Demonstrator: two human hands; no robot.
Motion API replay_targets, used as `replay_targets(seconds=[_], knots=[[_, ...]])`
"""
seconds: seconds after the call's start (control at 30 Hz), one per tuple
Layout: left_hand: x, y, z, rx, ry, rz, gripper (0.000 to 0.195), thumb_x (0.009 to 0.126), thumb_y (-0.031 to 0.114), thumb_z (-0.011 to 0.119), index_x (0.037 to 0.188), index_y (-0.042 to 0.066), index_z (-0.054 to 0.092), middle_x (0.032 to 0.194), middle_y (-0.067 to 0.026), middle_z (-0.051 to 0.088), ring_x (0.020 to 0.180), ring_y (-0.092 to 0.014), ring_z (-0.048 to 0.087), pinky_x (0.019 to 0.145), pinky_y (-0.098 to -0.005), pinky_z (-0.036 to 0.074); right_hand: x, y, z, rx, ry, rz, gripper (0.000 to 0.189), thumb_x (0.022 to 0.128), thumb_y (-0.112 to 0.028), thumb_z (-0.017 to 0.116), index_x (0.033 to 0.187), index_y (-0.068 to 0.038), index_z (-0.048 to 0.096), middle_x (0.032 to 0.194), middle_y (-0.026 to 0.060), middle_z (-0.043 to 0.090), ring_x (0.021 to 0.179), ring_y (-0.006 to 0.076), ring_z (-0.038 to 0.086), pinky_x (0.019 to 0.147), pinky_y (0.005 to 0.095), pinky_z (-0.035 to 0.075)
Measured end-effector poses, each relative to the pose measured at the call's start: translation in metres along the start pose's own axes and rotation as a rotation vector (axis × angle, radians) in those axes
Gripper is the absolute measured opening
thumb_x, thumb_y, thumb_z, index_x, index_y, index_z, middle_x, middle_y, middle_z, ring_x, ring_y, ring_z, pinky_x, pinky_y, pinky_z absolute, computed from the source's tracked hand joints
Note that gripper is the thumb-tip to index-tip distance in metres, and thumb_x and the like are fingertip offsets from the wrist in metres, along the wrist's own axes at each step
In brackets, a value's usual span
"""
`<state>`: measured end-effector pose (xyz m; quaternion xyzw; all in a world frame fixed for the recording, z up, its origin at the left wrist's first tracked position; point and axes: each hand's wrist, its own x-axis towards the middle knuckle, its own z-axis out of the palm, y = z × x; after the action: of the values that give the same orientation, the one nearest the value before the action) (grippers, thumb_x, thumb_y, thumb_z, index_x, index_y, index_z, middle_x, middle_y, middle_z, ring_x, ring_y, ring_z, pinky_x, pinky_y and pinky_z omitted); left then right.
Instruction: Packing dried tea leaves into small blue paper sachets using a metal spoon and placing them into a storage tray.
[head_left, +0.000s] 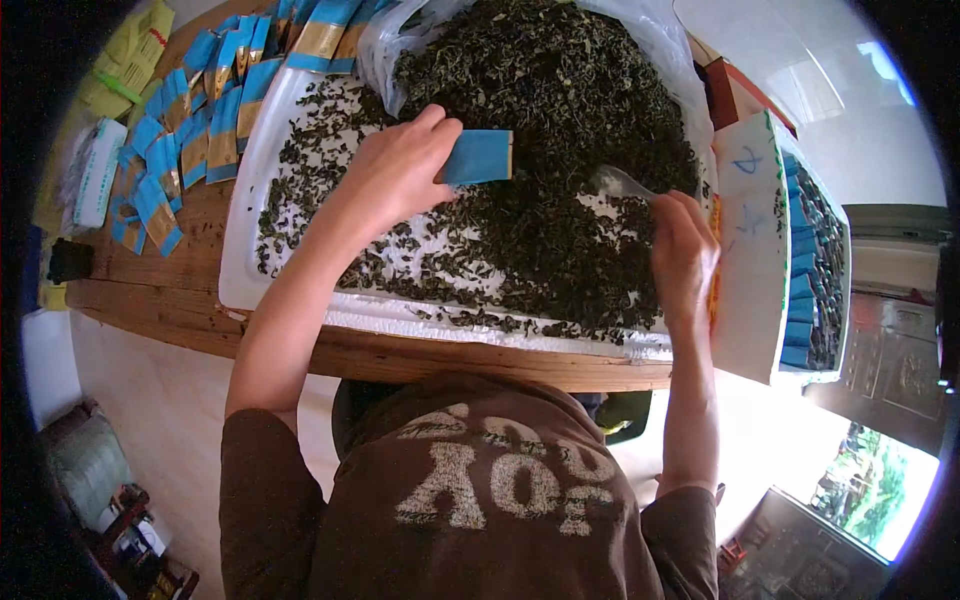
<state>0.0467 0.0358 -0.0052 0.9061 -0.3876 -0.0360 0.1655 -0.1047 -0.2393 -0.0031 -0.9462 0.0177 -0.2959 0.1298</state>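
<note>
My left hand (409, 161) grips a small blue packet (478, 156) with a tan edge, held sideways above the tray. Its tan-edged end points right; I cannot tell what is inside. In my right hand (682, 247) is a clear plastic spoon (619, 180), its bowl at a pale gap in the leaves. Dark dried leaves, likely tea (555, 247), lie spread over a white foam tray (244, 225). Behind them a large heap of the same leaves (540, 75) spills from a clear plastic bag (379, 64).
Many blue-and-tan packets (225, 127) lie on the wooden table (202, 274) at left, some overlapping the tray's corner. A white foam box (750, 247) at right holds rows of blue packets (799, 300). A wrapped white pack (101, 172) is at far left.
</note>
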Motion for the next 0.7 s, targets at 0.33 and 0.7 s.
replay_targets(seconds=[0.33,0.7], knots=[[0.023,0.003,0.001,0.005,-0.236,-0.047,0.068,0.065,0.027,0.082,0.118,-0.002,0.053,0.112,-0.0148,0.055,0.1,-0.036,0.06,0.085,-0.0446,0.05,0.015,-0.023,0.04,0.444,-0.047,0.251,0.01,0.087,0.006,0.058,0.092,0.003,0.065,0.085,0.0093,0.067,0.073,0.0158,0.069,0.063,0.0254,0.052],[0.013,0.012,0.015,-0.407,0.085,0.083,0.063,0.065,0.028,0.083,0.113,-0.001,0.055,0.105,-0.013,0.056,0.099,-0.034,0.06,0.083,-0.0427,0.049,0.041,-0.064,-0.002,0.188,0.049,-0.323,0.023,0.074,0.015,0.06,0.091,0.002,0.066,0.094,0.015,0.066,0.081,0.027,0.067,0.07,0.032,0.054]])
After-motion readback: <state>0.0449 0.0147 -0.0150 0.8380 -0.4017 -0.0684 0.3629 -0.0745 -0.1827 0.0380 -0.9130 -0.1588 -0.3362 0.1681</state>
